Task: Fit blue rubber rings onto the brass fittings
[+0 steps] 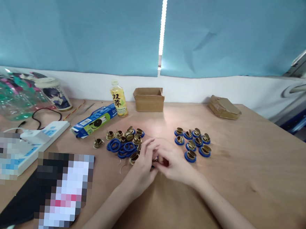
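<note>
My left hand (144, 162) and my right hand (172, 163) meet over the middle of the table. Their fingers are closed together around a small brass-coloured fitting (155, 159), mostly hidden by the fingers. Just left of my left hand lie loose blue rings (115, 145) in a heap. Round brass-coloured fittings (129, 136) with upright flaps sit around and behind the rings; a few of them stand partly behind my left hand. Right of my right hand, several brass fittings seated in blue rings (190, 155) stand in a loose group.
Behind stand a yellow-labelled drink bottle (119, 100), a blue-green carton (95, 121), an open cardboard box (149, 102) and a crumpled cardboard package (224, 108). At left are a white power strip (45, 140), a paper cup (55, 94), plastic bottles (15, 98) and a dark pouch (29, 189).
</note>
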`<state>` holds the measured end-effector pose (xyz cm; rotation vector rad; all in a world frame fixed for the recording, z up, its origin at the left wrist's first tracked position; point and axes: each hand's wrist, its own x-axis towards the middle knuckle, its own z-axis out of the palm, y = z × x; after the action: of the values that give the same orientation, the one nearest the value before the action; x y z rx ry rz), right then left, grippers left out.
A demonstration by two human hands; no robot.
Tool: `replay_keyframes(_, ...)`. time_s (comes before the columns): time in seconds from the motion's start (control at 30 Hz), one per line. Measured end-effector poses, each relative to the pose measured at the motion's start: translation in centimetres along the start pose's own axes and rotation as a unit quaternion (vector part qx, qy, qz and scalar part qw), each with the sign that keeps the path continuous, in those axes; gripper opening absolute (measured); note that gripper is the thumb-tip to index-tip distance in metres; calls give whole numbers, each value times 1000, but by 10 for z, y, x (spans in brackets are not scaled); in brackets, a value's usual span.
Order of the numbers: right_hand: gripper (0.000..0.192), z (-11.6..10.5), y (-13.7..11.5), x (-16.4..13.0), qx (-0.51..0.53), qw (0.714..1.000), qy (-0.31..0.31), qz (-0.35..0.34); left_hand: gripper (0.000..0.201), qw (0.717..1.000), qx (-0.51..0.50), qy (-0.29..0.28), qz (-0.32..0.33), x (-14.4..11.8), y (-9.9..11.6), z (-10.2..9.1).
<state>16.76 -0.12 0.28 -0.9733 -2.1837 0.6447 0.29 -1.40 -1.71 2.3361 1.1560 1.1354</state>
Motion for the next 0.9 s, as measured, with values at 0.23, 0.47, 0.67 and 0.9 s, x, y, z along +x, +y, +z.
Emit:
replay_keyframes(0.23,19,-2,-1,1,-55,997,29,-44,62,1000,2,5,1,1,-1,-2)
replay_keyframes(0.47,17,-42,5,4,-105,982,105,120,49,997,58,37,-21,3,1,-9)
replay_keyframes(0.67,15,-48,20,3,-206,953,66,212,25,975,203,44,-77,0,-10,-8)
replay_keyframes(0.9,11,-40,26,3,-261,946,74,177,37,964,241,12,-107,-9,-24,-5)
